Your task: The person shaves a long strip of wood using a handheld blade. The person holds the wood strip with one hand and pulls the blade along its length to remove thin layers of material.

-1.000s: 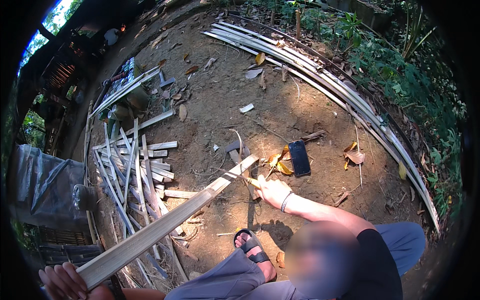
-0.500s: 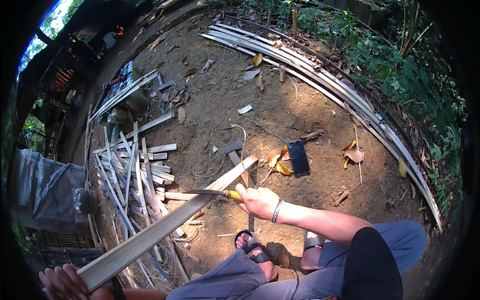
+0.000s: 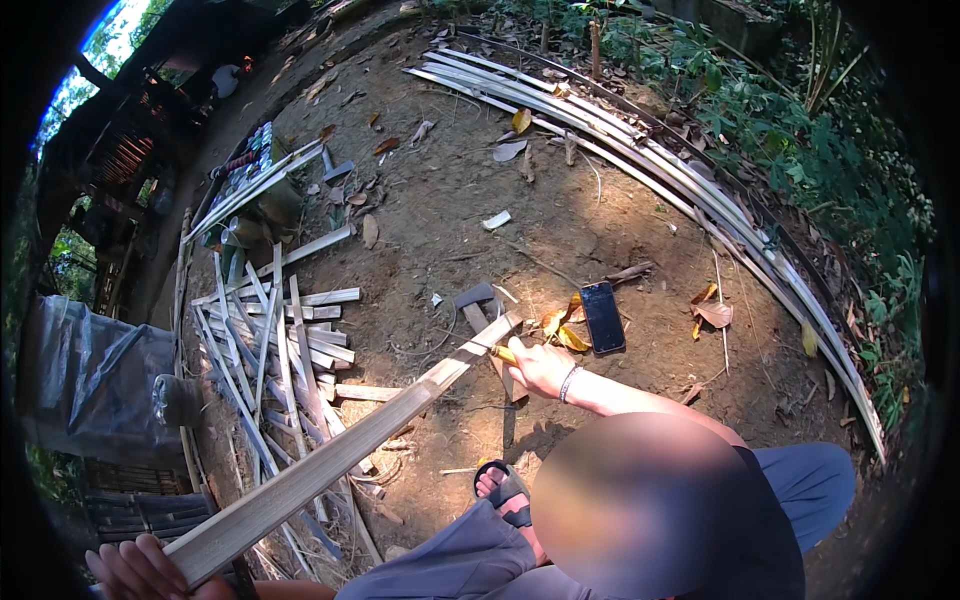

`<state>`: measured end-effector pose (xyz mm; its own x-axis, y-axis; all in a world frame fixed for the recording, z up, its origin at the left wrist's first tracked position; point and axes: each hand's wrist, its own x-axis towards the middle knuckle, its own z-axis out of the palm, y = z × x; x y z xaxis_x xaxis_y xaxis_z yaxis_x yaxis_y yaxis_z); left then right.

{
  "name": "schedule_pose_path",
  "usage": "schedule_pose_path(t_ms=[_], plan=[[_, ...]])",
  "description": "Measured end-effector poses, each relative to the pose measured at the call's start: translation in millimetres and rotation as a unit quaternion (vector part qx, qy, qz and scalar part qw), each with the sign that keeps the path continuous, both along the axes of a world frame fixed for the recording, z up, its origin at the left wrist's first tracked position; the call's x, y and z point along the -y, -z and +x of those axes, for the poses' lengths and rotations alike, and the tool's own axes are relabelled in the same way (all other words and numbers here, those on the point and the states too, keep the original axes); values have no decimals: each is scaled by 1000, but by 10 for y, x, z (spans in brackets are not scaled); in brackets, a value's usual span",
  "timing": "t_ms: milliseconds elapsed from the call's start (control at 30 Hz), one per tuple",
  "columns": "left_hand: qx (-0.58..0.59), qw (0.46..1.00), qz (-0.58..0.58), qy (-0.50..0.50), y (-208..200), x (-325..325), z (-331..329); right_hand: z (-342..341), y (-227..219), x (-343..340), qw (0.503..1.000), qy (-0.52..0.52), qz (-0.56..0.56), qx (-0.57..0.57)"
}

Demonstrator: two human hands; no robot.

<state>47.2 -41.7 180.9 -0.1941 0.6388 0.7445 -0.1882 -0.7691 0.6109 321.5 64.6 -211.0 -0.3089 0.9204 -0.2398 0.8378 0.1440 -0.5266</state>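
Observation:
A long flat bamboo slat (image 3: 320,455) slants from the lower left up to the middle of the view. Its near end is held by my left hand (image 3: 138,568), fingers closed around it. My right hand (image 3: 545,369) is closed on the yellow handle of a knife (image 3: 503,354), close to the slat's far end. The blade is hard to make out against the slat here. Beneath that far end lies a tool with a dark metal head (image 3: 474,295) and wooden handle, partly covered by the slat.
To the left lies a heap of cut slats (image 3: 290,340). A phone (image 3: 603,318) rests on the dirt beyond my right hand, beside yellow leaves (image 3: 568,338). Long pale strips (image 3: 640,145) curve along the right. Plastic sheeting (image 3: 95,380) covers something at far left. A blur hides part of my lap.
My right hand with the knife has moved up and right along the slat toward its far end. My left hand keeps its hold on the near end.

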Motion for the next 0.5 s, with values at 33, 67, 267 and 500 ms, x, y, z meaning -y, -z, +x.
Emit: schedule_pose_path(t_ms=[33, 67, 267, 500], plan=[[0, 1000, 1, -1, 12, 12, 29, 146, 267, -43, 999, 20, -11, 34], [12, 999, 9, 30, 30, 24, 60, 441, 612, -98, 994, 2, -50, 94], [-14, 992, 68, 104, 96, 45, -36, -41, -54, 210, 985, 56, 83, -143], [-6, 994, 55, 90, 127, 69, -99, -694, -816, 691, 938, 103, -52, -326]])
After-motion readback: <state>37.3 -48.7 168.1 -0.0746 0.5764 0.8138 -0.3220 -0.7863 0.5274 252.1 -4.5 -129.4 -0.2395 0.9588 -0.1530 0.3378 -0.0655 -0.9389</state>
